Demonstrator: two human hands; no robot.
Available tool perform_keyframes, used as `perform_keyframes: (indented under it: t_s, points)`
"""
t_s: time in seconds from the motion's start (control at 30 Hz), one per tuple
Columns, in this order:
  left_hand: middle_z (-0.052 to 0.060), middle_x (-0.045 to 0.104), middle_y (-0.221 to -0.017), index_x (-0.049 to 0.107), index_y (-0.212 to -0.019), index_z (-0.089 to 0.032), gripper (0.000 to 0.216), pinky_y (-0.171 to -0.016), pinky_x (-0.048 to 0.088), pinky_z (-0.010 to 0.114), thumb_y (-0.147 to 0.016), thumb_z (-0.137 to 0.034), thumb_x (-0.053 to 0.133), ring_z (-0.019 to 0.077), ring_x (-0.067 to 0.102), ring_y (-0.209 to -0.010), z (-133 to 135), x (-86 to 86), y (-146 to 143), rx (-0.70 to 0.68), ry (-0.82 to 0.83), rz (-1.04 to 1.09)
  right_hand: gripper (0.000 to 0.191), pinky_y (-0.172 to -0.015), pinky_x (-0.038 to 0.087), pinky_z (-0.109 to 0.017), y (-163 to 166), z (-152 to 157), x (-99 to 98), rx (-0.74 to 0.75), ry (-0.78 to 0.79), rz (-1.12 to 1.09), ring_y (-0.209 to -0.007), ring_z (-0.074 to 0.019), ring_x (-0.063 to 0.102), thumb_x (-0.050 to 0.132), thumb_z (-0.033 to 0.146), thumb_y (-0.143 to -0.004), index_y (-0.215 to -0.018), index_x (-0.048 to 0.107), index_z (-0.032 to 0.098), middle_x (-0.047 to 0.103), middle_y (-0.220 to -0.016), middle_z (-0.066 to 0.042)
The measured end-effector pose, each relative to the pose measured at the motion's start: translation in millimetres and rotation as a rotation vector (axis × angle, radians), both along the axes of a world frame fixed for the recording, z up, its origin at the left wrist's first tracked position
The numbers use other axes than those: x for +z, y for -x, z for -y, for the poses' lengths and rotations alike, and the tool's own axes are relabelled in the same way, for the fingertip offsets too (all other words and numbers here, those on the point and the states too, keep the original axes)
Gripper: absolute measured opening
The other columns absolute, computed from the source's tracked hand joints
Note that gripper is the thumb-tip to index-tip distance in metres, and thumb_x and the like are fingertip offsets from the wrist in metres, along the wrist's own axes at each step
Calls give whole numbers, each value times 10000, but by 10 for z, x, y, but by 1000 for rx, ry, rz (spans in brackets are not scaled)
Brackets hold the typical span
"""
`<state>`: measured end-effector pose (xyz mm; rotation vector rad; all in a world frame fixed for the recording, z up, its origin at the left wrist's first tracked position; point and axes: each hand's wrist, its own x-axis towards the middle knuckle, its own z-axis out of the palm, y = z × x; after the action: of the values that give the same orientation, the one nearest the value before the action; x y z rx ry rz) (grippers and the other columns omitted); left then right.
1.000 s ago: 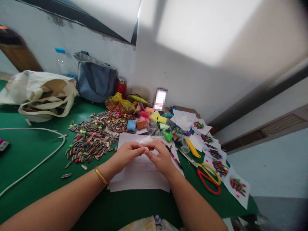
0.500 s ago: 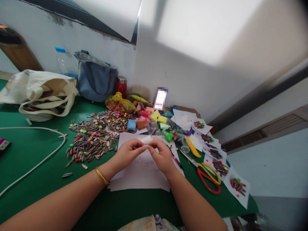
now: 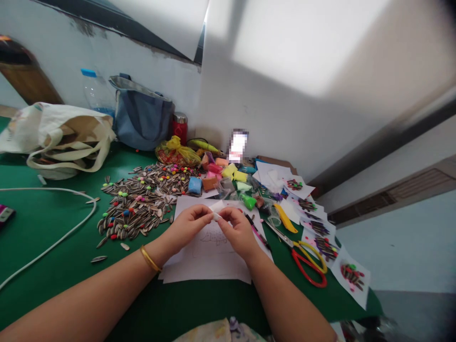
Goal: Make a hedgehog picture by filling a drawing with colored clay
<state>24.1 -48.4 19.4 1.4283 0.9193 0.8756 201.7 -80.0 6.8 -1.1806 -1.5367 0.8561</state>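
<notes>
My left hand [image 3: 190,223] and my right hand [image 3: 238,229] meet over the middle of a stack of white paper [image 3: 213,268]. Both pinch a small white piece [image 3: 215,216] between thumbs and fingers; whether it is paper, tape or clay I cannot tell. Behind the fingertips a flat white strip [image 3: 218,205] shows, partly hidden by the hands. Under my hands, a pencil drawing [image 3: 213,237] is visible on the top sheet. A gold bangle [image 3: 150,259] circles my left wrist.
Striped sunflower seeds mixed with coloured beads [image 3: 138,209] lie left. Packets of coloured clay [image 3: 210,184] stand behind. To the right are scissors [image 3: 309,261], a yellow cutter [image 3: 285,218], pens [image 3: 259,232] and cards with seeds [image 3: 351,280]. A white cable [image 3: 64,237] crosses the table's left.
The white piece between my fingertips has turned and looks more bunched. My fingers have shifted slightly; both hands stay at about the same spot.
</notes>
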Motion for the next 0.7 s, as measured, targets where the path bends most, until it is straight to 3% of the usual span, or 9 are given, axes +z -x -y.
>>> perform_keyframes:
  t_s: [0.2,0.4,0.7]
  points:
    - [31,648,-837,660,-848,-171,261,-698,463,288,-795,-427,651,178,577,-769,-13,-26,-11,-45,-81,-112,99,-664,453,-281,3,-28,-40,-34,52,-73,-708,-147,560,630,302,-848,-832,615,205,612,-782,-1]
    - [27,645,-791,654,-788,-175,262,-717,464,294,-811,-433,617,179,581,-765,-28,-53,-13,12,-165,-169,100,-710,467,-292,26,-11,-40,17,80,-23,-760,-160,587,638,298,-848,-840,625,199,640,-815,-15]
    - [27,652,-803,660,-814,-173,319,-713,461,286,-840,-480,576,186,584,-775,-75,5,47,-63,-174,-229,140,-781,500,-306,-19,-9,36,-25,1,62,-829,-166,615,618,265,-831,-950,659,203,674,-907,-30]
